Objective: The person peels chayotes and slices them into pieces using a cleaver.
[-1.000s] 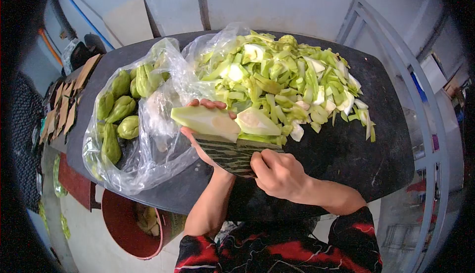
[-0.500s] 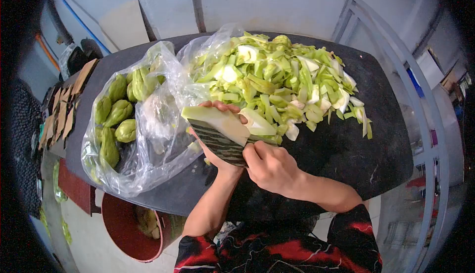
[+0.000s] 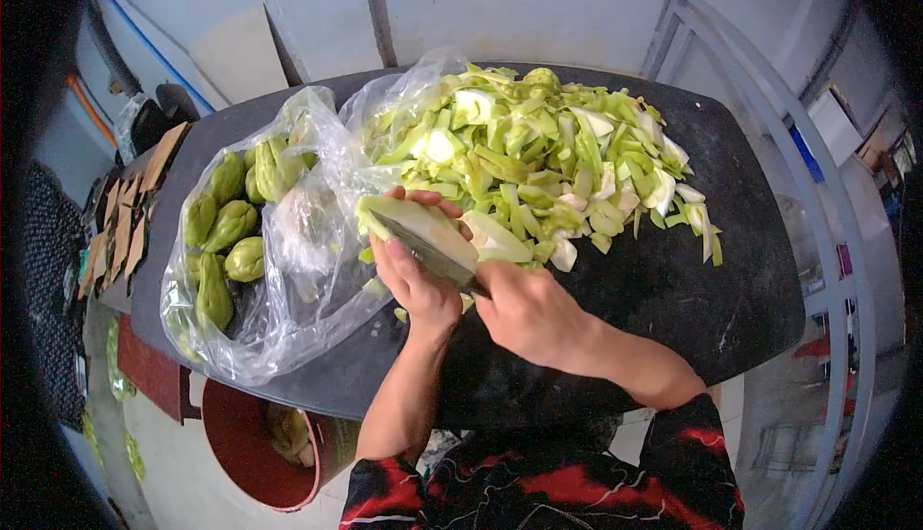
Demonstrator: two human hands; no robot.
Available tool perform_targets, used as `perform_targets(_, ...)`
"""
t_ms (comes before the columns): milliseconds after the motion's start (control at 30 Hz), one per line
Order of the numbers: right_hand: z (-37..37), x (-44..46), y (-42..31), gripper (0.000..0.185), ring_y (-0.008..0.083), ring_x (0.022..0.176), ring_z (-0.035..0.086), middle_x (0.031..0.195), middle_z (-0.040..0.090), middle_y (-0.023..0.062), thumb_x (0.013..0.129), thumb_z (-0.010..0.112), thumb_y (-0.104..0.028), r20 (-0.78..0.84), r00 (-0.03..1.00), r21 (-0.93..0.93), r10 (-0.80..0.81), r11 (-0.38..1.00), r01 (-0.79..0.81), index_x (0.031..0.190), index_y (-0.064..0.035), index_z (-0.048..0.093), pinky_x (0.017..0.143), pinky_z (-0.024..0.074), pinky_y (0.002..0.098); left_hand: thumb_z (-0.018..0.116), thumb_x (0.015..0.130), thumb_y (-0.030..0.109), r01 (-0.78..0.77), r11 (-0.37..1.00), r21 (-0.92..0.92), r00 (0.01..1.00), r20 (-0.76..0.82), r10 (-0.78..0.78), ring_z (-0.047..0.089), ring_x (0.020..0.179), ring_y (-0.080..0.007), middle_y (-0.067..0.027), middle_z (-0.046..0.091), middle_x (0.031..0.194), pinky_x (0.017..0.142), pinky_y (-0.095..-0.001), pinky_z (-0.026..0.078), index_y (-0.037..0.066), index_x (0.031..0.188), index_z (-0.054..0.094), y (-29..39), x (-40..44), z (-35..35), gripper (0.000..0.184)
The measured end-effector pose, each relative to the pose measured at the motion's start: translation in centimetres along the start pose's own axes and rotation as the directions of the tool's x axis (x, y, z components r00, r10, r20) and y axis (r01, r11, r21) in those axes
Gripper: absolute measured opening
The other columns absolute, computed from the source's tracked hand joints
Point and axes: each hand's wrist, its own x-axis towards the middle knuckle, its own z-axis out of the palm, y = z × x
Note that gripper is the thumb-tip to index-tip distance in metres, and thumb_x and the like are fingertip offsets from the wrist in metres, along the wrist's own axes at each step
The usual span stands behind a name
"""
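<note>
Tilted knife (image 3: pixel 429 253) against cut chayote (image 3: pixel 437 229)

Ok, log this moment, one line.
left hand: holds cut chayote; right hand: holds knife; plastic bag: whole chayotes; table: heap of cut pieces

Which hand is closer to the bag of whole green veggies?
Left. The left hand is by the right edge of the bag; the right hand is farther right.

Soft light, glare on the plastic bag (image 3: pixel 306 232), bowed, seemingly grainy dark edges
</note>
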Motion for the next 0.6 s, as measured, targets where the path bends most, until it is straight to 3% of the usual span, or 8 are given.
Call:
perform_targets(133, -0.4, 0.9, 1.6, 0.014, 0.0321, 0.057, 0.062, 0.065, 0.057, 0.0163, 0.088, 0.062, -0.008, -0.014, 0.999, 0.147, 0.046, 0.988, -0.044, 0.087, 0.0011, 0.052, 0.051, 0.0482, 0.0404, 0.034, 0.103, 0.041, 0.011, 0.968, 0.250, 1.000, 0.023, -0.018, 0.061, 0.090, -0.0253, -0.0206, 0.056, 0.111, 0.070, -0.0344, 0.053, -0.003, 0.134, 0.033, 0.5, 0.6, 0.0, 0.054)
perform_targets(200, -0.9, 1.2, 2.4, 0.013, 0.0280, 0.051, 0.060, 0.060, 0.057, 0.0140, 0.091, 0.060, -0.009, 0.035, 0.993, 0.274, 0.114, 0.954, -0.120, 0.089, 0.0014, 0.053, 0.049, 0.0457, 0.0381, 0.038, 0.101, 0.043, 0.049, 0.969, 0.243, 0.999, 0.005, -0.051, 0.062, 0.091, -0.0282, -0.0228, 0.058, 0.111, 0.073, -0.0386, 0.054, -0.004, 0.135, 0.035, 0.3, 0.7, -0.5, 0.057)
perform_targets(267, -2.3, 1.8, 2.7, 0.014, 0.0190, 0.046, 0.058, 0.060, 0.058, 0.0115, 0.091, 0.060, -0.009, 0.166, 0.963, 0.246, 0.211, 0.937, -0.248, 0.096, 0.0036, 0.056, 0.045, 0.0420, 0.0340, 0.037, 0.102, 0.042, 0.017, 0.945, 0.327, 0.996, 0.075, -0.043, 0.062, 0.092, -0.0266, -0.0210, 0.058, 0.112, 0.078, -0.0370, 0.052, -0.004, 0.134, 0.038, 0.0, 1.1, -1.4, 0.056)
perform_targets(367, -3.2, 1.8, 4.5, 0.018, 0.0100, 0.050, 0.054, 0.065, 0.059, 0.0085, 0.092, 0.060, -0.011, 0.220, 0.940, 0.267, 0.261, 0.911, -0.315, 0.100, 0.0054, 0.057, 0.046, 0.0417, 0.0302, 0.037, 0.102, 0.040, 0.034, 0.915, 0.401, 0.995, 0.069, -0.068, 0.061, 0.096, -0.0228, -0.0177, 0.060, 0.114, 0.086, -0.0338, 0.048, -0.004, 0.134, 0.042, -0.1, 1.4, -2.0, 0.054)
perform_targets(467, -3.4, 1.8, 5.2, 0.018, 0.0092, 0.051, 0.053, 0.065, 0.059, 0.0068, 0.093, 0.060, -0.011, 0.143, 0.969, 0.226, 0.202, 0.946, -0.231, 0.098, 0.0052, 0.057, 0.046, 0.0420, 0.0288, 0.036, 0.103, 0.038, 0.069, 0.892, 0.446, 0.993, 0.057, -0.106, 0.060, 0.101, -0.0219, -0.0162, 0.061, 0.114, 0.088, -0.0334, 0.047, -0.003, 0.134, 0.043, -0.1, 1.6, -2.4, 0.052)
perform_targets(500, -3.6, 2.1, 5.0, 0.022, 0.0316, 0.054, 0.062, 0.064, 0.061, 0.0192, 0.090, 0.061, -0.016, 0.080, 0.972, 0.211, 0.221, 0.949, -0.233, 0.092, 0.0049, 0.057, 0.053, 0.0463, 0.0407, 0.035, 0.102, 0.040, 0.211, 0.924, 0.318, 0.975, -0.004, -0.221, 0.059, 0.103, -0.0237, -0.0170, 0.060, 0.116, 0.088, -0.0359, 0.048, -0.002, 0.135, 0.042, -0.1, 1.7, -2.6, 0.053)
perform_targets(567, -4.1, 2.5, 5.0, 0.022, 0.0316, 0.055, 0.062, 0.064, 0.062, 0.0193, 0.090, 0.062, -0.016, 0.100, 0.939, 0.250, 0.328, 0.905, -0.343, 0.091, 0.0050, 0.057, 0.054, 0.0467, 0.0405, 0.033, 0.101, 0.048, 0.409, 0.913, 0.012, 0.912, -0.040, -0.408, 0.059, 0.108, -0.0309, -0.0185, 0.057, 0.117, 0.089, -0.0465, 0.051, 0.001, 0.137, 0.038, -0.1, 2.0, -2.1, 0.059)
perform_targets(600, -4.4, 2.7, 5.0, 0.022, 0.0316, 0.056, 0.063, 0.065, 0.062, 0.0193, 0.090, 0.062, -0.016, 0.125, 0.896, 0.286, 0.427, 0.849, -0.444, 0.090, 0.0052, 0.058, 0.054, 0.0472, 0.0403, 0.033, 0.101, 0.048, 0.406, 0.914, 0.014, 0.913, -0.042, -0.405, 0.059, 0.108, -0.0309, -0.0185, 0.057, 0.117, 0.089, -0.0465, 0.051, 0.001, 0.137, 0.038, -0.2, 2.2, -2.0, 0.059)
